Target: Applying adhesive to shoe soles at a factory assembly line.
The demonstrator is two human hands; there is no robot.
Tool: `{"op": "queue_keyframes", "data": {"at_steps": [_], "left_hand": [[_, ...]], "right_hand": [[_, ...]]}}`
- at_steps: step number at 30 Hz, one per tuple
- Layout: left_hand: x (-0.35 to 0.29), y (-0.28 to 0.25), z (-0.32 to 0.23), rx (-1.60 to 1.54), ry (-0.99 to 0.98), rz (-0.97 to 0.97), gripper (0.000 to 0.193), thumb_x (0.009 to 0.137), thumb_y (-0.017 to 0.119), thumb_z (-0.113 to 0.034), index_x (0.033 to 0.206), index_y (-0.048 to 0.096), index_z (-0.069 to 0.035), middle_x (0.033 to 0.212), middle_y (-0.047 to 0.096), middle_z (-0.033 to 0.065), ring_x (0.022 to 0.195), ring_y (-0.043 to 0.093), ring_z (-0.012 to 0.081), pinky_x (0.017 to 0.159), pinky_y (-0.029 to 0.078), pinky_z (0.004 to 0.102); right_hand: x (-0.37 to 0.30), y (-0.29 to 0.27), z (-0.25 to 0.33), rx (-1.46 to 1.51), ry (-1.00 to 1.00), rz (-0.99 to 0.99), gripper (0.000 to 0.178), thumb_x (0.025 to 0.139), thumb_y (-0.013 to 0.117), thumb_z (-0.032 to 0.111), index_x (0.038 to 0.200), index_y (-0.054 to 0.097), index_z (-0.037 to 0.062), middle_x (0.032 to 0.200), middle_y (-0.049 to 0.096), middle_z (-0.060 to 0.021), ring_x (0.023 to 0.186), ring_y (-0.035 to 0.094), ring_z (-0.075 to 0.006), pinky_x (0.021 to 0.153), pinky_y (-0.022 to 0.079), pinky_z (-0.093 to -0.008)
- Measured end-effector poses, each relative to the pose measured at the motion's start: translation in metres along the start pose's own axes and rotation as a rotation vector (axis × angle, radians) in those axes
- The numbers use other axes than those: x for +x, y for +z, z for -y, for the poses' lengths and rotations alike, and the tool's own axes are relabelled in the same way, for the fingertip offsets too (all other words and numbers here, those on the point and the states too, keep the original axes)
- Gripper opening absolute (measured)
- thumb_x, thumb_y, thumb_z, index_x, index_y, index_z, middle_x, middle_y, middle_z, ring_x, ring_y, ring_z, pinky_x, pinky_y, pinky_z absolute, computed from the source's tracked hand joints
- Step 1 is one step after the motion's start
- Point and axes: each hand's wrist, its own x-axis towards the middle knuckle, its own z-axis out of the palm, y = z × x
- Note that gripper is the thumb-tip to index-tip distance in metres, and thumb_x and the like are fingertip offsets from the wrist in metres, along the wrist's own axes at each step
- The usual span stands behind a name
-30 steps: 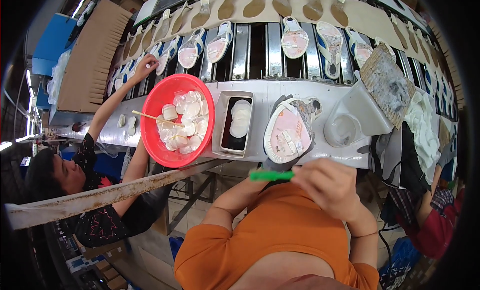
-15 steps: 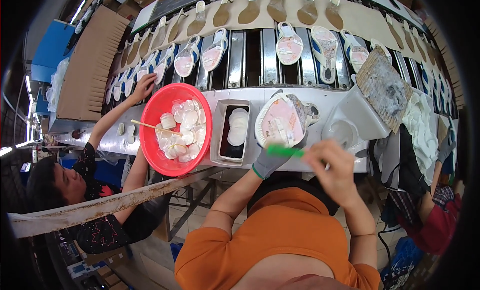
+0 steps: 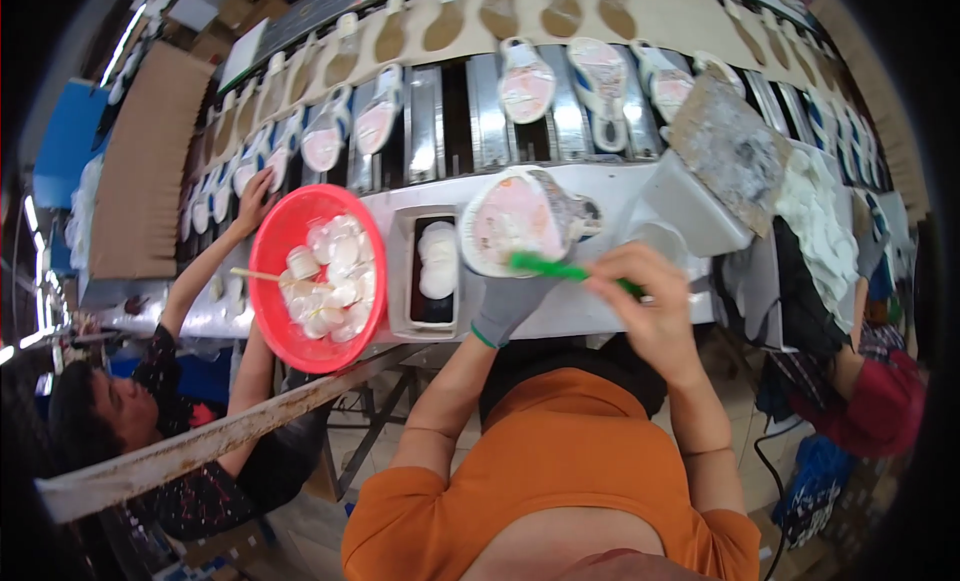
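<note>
My left hand (image 3: 510,303), in a grey glove with a green cuff, holds up a sandal (image 3: 515,213) with its pink and white underside facing me. Most of the glove's fingers are hidden beneath the sandal. In my bare right hand (image 3: 650,286) is a green-handled brush (image 3: 552,268), its far end at the sandal's lower part; whether the tip touches is hard to tell. A narrow grey tray (image 3: 397,271) with white round pads (image 3: 438,256) stands just left of my left hand.
A red basin (image 3: 262,271) of white pads and a stick is farther left, by a co-worker's hand (image 3: 258,196). Sandals (image 3: 525,86) line the metal roller conveyor (image 3: 425,131) ahead. To the right are a grey bin (image 3: 690,211), a crusted board (image 3: 730,151) and white cloth (image 3: 815,241).
The view has shifted, so most things sit farther left. My right hand's brush has come up from the sandal's lower edge onto its lower face. The co-worker's hand stays by the sandals.
</note>
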Motion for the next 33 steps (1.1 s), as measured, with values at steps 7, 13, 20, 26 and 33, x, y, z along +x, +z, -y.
{"op": "queue_keyframes", "data": {"at_steps": [7,13,20,26,33], "left_hand": [[0.007,0.017,0.018,-0.321,0.288,-0.739,0.048,0.080,0.076,-0.028,0.115,0.061,0.001,0.111,0.063,0.0077,0.103,0.057,0.0175,0.095,0.044,0.0338],[0.012,0.013,0.021,-1.058,0.298,-0.546,0.064,0.094,0.053,-0.044,0.139,0.032,-0.004,0.129,0.049,0.0120,0.115,0.051,0.0213,0.098,0.043,0.0359],[0.010,0.006,0.031,-1.361,0.065,-0.298,0.066,0.095,0.041,-0.055,0.139,0.039,-0.006,0.125,0.057,0.0124,0.105,0.062,0.0219,0.089,0.053,0.0345],[-0.003,0.008,0.017,-1.361,0.032,-0.177,0.062,0.096,0.044,-0.051,0.136,0.041,-0.004,0.123,0.057,0.0137,0.104,0.061,0.0205,0.086,0.053,0.0330],[-0.016,0.010,-0.014,-1.049,0.121,-0.150,0.061,0.091,0.052,-0.047,0.123,0.051,0.005,0.109,0.063,0.0127,0.091,0.064,0.0163,0.081,0.052,0.0286]], "right_hand": [[-0.021,-0.055,-0.027,-0.430,0.227,-0.074,0.017,0.079,0.066,0.002,0.096,0.065,0.0039,0.090,0.061,-0.0085,0.074,0.063,-0.0273,0.062,0.048,-0.0344],[-0.049,-0.052,-0.072,-0.861,0.314,-0.007,0.013,0.080,0.068,0.012,0.090,0.065,0.0052,0.087,0.059,-0.0096,0.076,0.061,-0.0328,0.064,0.046,-0.0416],[-0.049,-0.067,-0.095,-0.621,0.241,-0.009,0.013,0.083,0.067,0.013,0.086,0.070,0.0009,0.078,0.066,-0.0082,0.061,0.060,-0.0236,0.055,0.044,-0.0327],[-0.045,-0.067,-0.097,0.374,0.682,0.028,0.020,0.092,0.060,0.016,0.095,0.071,-0.0006,0.073,0.067,-0.0059,0.045,0.048,-0.0056,0.040,0.033,-0.0175],[0.012,-0.052,-0.027,0.268,0.190,0.115,0.014,0.076,0.071,-0.002,0.090,0.072,-0.0023,0.078,0.065,-0.0061,0.067,0.056,-0.0093,0.058,0.042,-0.0222]]}}
